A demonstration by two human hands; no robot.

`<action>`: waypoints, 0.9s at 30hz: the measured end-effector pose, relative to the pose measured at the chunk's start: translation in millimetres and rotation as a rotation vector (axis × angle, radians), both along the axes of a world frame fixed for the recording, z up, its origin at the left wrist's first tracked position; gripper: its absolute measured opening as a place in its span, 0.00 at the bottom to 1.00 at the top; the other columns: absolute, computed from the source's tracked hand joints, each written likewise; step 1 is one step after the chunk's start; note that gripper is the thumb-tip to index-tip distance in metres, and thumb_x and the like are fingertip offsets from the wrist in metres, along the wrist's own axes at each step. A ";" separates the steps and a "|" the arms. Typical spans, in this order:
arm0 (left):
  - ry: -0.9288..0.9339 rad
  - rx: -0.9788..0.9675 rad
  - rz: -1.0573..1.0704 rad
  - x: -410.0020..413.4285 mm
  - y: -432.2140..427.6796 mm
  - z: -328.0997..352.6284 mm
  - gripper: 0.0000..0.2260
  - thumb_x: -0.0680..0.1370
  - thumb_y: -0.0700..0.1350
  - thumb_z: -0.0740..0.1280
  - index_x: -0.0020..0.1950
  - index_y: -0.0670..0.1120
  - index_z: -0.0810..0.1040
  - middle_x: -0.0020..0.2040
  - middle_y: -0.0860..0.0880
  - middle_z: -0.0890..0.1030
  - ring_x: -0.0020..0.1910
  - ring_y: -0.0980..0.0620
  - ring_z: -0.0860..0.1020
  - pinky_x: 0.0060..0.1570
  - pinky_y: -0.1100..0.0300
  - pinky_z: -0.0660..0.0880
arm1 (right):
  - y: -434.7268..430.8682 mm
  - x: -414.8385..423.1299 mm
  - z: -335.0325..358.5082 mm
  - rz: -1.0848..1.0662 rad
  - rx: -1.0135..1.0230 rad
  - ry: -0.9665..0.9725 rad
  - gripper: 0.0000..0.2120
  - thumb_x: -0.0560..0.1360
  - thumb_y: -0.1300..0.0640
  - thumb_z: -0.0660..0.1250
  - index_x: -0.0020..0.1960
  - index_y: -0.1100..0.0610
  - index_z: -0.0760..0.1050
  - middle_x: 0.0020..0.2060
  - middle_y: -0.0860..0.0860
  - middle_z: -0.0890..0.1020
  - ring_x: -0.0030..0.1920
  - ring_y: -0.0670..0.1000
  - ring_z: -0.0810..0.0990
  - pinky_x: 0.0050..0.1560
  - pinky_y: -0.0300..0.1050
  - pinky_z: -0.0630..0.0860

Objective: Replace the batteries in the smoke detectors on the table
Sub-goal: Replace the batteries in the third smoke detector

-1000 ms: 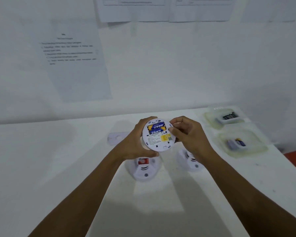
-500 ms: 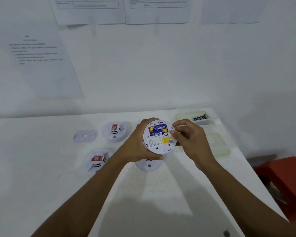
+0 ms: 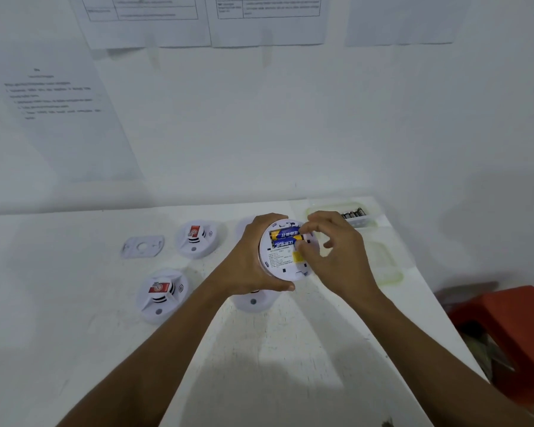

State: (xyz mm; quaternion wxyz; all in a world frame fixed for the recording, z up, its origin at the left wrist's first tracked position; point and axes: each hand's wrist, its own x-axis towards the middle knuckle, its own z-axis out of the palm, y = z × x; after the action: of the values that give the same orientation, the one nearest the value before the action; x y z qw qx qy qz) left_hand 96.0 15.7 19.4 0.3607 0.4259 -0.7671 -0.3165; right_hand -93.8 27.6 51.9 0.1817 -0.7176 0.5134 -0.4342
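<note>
A white table (image 3: 74, 303) stands against a white wall hung with printed sheets (image 3: 142, 23), and the work goes on above its far right part. The left hand (image 3: 250, 260) grips the detector (image 3: 285, 263) by its rim, fingers curled over the top edge and thumb under the bottom. It holds the detector off the table, with the back tipped toward the head camera, most likely so the open bay can be seen and reached. Two batteries (image 3: 285, 237) lie side by side in that bay. The right hand (image 3: 336, 257) has forefinger and thumb set at their right ends, seemingly pinching them, while its other fingers curl loosely apart. Whether it is prising the batteries out or seating them I cannot tell. Just below the held unit, partly hidden by the left hand, a third detector (image 3: 253, 302) sits face up. The front detector (image 3: 162, 292) and back detector (image 3: 196, 238) lie to the left, well apart from the hands, with a mounting plate (image 3: 142, 246) beside the back one. A tub (image 3: 364, 223) of loose cells (image 3: 353, 214) waits near the wall behind the right hand, within easy reach, and a second tub (image 3: 389, 272) lies just nearer; what it holds is hidden. A red stool (image 3: 512, 328) stands off the table's right edge. Nothing blocks the way to the tubs.
</note>
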 end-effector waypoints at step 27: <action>-0.119 0.149 0.152 -6.6 -0.9 4.6 0.53 0.48 0.83 0.63 0.63 0.52 0.60 0.68 0.49 0.59 0.68 0.52 0.61 0.70 0.66 0.58 | -4.0 42.4 15.4 -0.255 0.084 0.227 0.20 0.68 0.44 0.70 0.49 0.51 0.63 0.42 0.47 0.76 0.42 0.50 0.73 0.39 0.42 0.66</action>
State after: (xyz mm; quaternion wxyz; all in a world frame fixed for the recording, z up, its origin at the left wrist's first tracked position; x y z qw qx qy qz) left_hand 89.5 14.8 24.0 0.3050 0.5265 -0.7269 -0.3184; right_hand -51.4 23.6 67.3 0.0960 -0.6829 0.6350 -0.3482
